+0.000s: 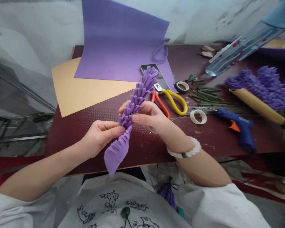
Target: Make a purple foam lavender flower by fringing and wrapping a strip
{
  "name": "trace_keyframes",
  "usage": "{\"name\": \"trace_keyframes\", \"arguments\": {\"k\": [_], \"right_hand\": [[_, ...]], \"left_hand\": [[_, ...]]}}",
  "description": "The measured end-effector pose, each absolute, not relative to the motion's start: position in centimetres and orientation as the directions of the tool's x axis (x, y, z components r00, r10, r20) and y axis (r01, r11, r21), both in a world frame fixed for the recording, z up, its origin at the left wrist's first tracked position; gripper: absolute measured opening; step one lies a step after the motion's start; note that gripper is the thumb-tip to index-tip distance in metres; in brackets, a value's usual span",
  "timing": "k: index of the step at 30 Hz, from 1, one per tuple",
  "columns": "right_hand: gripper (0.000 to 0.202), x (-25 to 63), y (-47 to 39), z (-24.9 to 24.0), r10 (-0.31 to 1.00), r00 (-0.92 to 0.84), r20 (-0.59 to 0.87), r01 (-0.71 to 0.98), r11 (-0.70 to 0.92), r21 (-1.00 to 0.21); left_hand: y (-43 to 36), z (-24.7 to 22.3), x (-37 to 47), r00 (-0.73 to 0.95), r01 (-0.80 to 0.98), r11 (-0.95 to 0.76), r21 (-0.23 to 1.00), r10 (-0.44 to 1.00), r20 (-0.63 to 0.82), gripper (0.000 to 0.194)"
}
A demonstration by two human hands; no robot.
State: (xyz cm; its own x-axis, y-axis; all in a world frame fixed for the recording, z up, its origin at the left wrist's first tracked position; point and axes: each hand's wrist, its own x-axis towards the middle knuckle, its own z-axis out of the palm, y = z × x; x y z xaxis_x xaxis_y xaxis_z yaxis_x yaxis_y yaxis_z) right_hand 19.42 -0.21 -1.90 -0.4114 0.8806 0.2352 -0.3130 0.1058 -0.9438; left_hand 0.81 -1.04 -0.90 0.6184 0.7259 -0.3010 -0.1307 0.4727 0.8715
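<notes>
A purple felt flower spike (139, 93), made of a fringed strip wound in layers, is held tilted above the table, its tip up and to the right. My left hand (101, 136) pinches the lower winding between thumb and fingers. From its grip a loose tail of the strip (116, 155) hangs down towards me, slit along one edge. My right hand (149, 117) closes round the middle of the spike, thumb in front and fingers behind. Any stem inside the winding is hidden. Just behind the spike lie scissors (174, 100) with one red and one yellow handle.
Purple felt (118, 47) and a tan sheet (85, 91) lie at the back left. A phone (162, 80), green tape (181, 86), white tape (198, 117), green stem pieces (206, 96), a blue glue gun (239, 125), a water bottle (247, 44) and a wrapped purple bouquet (263, 85) occupy the right.
</notes>
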Motion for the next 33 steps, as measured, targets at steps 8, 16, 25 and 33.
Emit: {"name": "trace_keyframes", "arguments": {"k": [8, 16, 25, 33], "right_hand": [[0.036, 18.6, -0.6, -1.9, 0.929, -0.347, 0.128, -0.255, 0.038, -0.966], [0.029, 18.9, 0.0, -2.3, 0.9, -0.424, 0.102, -0.278, -0.022, -0.96], [0.03, 19.4, 0.0, -2.4, 0.866, -0.482, 0.129, -0.274, -0.009, -0.962], [0.033, 17.8, -0.9, -2.5, 0.96, -0.276, 0.049, -0.156, 0.005, -0.988]], "left_hand": [[-1.2, -0.7, 0.5, 0.435, 0.113, 0.098, 0.989, 0.89, -0.138, 0.019], [-1.0, -1.5, 0.4, 0.601, -0.071, 0.248, 0.966, 0.784, -0.157, 0.024], [-1.1, -0.3, 0.5, 0.506, 0.102, 0.188, 0.977, 0.836, -0.214, 0.019], [-1.0, -0.6, 0.5, 0.48, 0.251, -0.058, 0.966, 0.874, -0.072, 0.024]]}}
